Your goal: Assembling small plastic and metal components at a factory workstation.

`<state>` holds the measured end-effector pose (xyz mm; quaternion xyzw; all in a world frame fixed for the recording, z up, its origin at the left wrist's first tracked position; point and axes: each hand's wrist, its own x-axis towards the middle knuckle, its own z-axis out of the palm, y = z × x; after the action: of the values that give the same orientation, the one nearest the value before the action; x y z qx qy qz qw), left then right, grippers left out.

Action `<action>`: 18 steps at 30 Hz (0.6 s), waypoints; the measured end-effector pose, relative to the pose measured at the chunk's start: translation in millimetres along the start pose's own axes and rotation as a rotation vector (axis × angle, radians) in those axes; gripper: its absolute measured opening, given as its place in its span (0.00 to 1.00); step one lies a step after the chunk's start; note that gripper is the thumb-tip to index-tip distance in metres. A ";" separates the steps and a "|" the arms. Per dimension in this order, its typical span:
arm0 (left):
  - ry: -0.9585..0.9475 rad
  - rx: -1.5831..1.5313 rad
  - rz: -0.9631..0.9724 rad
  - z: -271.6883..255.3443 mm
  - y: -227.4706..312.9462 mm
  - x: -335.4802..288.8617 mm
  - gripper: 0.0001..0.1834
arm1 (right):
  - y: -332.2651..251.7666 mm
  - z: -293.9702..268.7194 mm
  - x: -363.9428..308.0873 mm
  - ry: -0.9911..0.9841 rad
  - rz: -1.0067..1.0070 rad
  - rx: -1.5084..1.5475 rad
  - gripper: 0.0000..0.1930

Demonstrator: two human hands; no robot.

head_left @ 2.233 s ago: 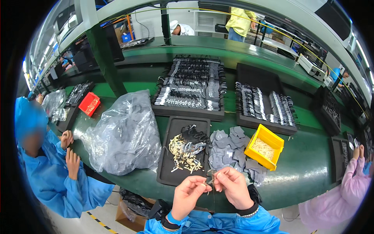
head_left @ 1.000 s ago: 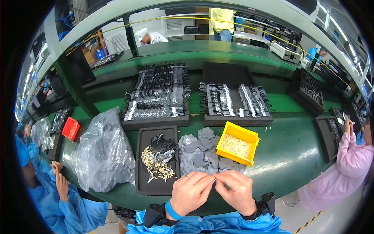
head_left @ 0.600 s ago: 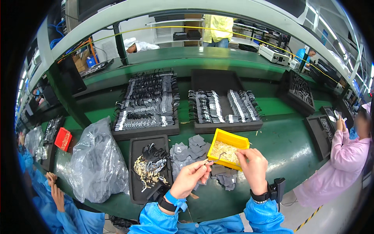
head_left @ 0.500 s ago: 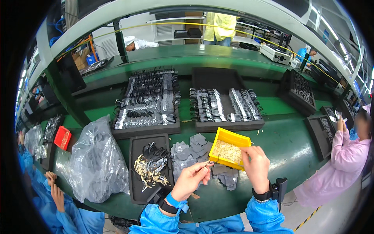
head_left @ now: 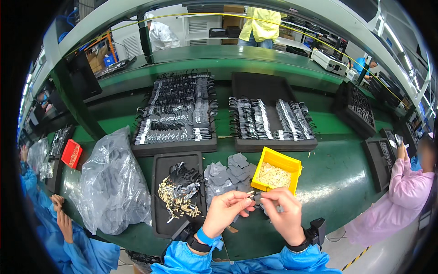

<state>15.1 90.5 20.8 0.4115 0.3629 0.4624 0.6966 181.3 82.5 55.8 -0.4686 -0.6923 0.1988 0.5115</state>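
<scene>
My left hand [head_left: 226, 211] pinches a small strip with a pale end [head_left: 250, 194] between thumb and fingers. Close against it, my right hand [head_left: 284, 211] holds a small dark grey flat piece [head_left: 258, 198] in a pinch; the fingers hide much of it. Just beyond my right hand stands a yellow bin [head_left: 292, 169] with small pale pieces [head_left: 273, 176] in it. Beyond my left hand lies a pile of grey flat pieces [head_left: 228, 173]. To the left, a black tray [head_left: 163, 162] bears a heap of black strips with gold-coloured ends [head_left: 175, 196].
Two black foam trays [head_left: 182, 150] [head_left: 276, 145] with rows of strip parts stand at the back. A large clear bag [head_left: 114, 182] of grey pieces lies left, near a red bin [head_left: 71, 153]. Co-workers sit on both sides; a person in yellow [head_left: 262, 25] stands beyond the bench.
My right hand has moved from the yellow bin's rim down and left to my left hand, and a dark grey piece now shows at its fingertips. The view has shifted slightly.
</scene>
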 end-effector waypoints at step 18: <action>0.164 0.541 0.366 12.2 4.8 -8.4 0.07 | 8.0 3.4 7.0 -0.038 -0.200 -0.271 0.06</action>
<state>21.6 80.7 31.1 0.6013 0.4474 0.4983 0.4358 181.5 93.0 52.1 -0.4583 -0.7655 0.0607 0.4476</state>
